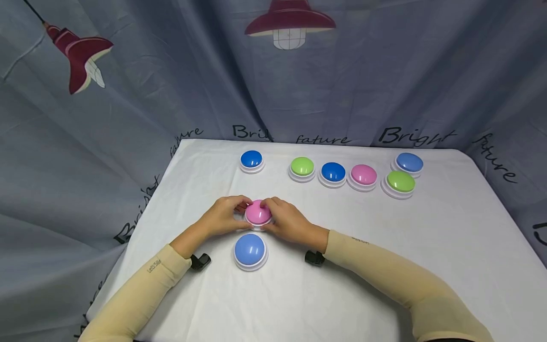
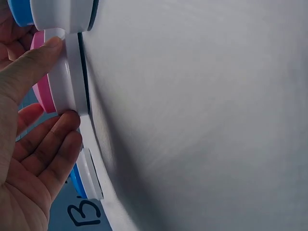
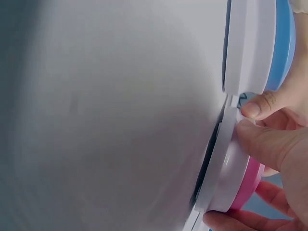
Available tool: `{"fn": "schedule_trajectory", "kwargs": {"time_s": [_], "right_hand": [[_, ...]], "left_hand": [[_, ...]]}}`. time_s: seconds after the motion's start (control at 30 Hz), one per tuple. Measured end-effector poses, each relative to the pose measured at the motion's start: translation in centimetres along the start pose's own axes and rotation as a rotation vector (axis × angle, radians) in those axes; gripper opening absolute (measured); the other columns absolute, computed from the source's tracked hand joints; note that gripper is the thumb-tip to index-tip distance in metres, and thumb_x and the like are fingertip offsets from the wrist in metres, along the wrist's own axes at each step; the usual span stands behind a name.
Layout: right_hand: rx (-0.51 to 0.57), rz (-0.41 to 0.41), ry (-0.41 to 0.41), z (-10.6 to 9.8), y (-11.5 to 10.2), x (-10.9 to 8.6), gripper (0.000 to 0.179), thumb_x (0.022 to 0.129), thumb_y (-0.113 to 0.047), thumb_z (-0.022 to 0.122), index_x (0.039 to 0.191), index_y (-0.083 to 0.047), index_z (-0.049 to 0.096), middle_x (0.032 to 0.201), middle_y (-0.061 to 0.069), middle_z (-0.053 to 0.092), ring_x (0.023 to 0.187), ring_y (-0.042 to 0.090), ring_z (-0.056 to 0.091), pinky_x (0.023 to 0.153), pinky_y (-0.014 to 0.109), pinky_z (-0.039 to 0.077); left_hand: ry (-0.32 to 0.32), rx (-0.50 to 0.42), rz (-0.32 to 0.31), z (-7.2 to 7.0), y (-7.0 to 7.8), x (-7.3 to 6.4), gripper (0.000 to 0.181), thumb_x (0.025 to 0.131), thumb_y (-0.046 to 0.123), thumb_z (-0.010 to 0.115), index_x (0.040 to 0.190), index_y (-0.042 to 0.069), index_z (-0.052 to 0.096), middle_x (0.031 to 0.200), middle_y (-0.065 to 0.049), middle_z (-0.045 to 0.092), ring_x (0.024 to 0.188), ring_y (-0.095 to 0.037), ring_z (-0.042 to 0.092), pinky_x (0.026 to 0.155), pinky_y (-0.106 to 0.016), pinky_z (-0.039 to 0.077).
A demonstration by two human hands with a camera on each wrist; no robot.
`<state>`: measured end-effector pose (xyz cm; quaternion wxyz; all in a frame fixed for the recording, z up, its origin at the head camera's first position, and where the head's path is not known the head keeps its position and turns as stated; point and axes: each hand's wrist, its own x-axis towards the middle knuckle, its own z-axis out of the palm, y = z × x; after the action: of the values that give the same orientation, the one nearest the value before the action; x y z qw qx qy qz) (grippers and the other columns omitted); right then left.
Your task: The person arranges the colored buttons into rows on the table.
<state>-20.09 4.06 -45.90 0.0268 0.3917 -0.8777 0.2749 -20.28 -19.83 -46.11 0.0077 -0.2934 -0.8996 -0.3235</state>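
A pink push button [image 1: 258, 213] with a round white base is at mid-table, between my two hands. My left hand [image 1: 222, 216] grips its left side; in the left wrist view the thumb [image 2: 36, 62] presses the white base [image 2: 65, 82] and fingertips lie along the other side. From the right, my right hand [image 1: 292, 222] holds the same button, thumb on the base rim and fingers at the far side. In the right wrist view, the base's near edge looks slightly tilted off the cloth. Just in front stands a light blue push button [image 1: 249, 250].
Along the back of the white-clothed table [image 1: 350, 304] stand a dark blue button [image 1: 251, 159], a green one [image 1: 302, 166], another dark blue [image 1: 333, 172], a pink [image 1: 363, 175], a second green [image 1: 400, 182] and a light blue [image 1: 409, 162]. A grey curtain [image 1: 192, 71] hangs behind.
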Motion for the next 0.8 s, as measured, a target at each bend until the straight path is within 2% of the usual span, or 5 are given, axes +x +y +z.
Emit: {"fn": "schedule_trajectory", "kwargs": {"time_s": [0.3, 0.63, 0.8], "right_hand": [[-0.004, 0.03, -0.029, 0.17, -0.65, -0.57, 0.055, 0.081, -0.027, 0.084, 0.123, -0.005, 0.056, 0.114, 0.009, 0.061, 0.103, 0.018, 0.061, 0.09, 0.031, 0.052], [-0.023, 0.03, -0.025, 0.14, -1.0, -0.71, 0.054, 0.082, -0.026, 0.083, 0.123, -0.005, 0.055, 0.114, 0.01, 0.06, 0.102, 0.019, 0.061, 0.09, 0.032, 0.052], [-0.044, 0.021, -0.055, 0.08, -0.96, -0.77, 0.055, 0.084, -0.027, 0.082, 0.125, -0.005, 0.053, 0.115, 0.01, 0.058, 0.104, 0.02, 0.06, 0.092, 0.032, 0.051]], "left_hand": [[-0.004, 0.015, 0.008, 0.12, 0.45, -0.77, 0.059, 0.068, 0.033, 0.093, 0.116, 0.012, 0.065, 0.104, 0.005, 0.068, 0.093, -0.006, 0.065, 0.086, -0.026, 0.053], [0.006, 0.016, 0.026, 0.04, 0.78, -0.93, 0.058, 0.068, 0.03, 0.093, 0.115, 0.011, 0.065, 0.106, 0.002, 0.068, 0.094, -0.009, 0.066, 0.086, -0.027, 0.054], [-0.018, 0.014, 0.031, -0.03, 0.7, -0.9, 0.059, 0.07, 0.03, 0.092, 0.117, 0.01, 0.063, 0.109, 0.002, 0.066, 0.096, -0.009, 0.065, 0.087, -0.026, 0.053]]}}
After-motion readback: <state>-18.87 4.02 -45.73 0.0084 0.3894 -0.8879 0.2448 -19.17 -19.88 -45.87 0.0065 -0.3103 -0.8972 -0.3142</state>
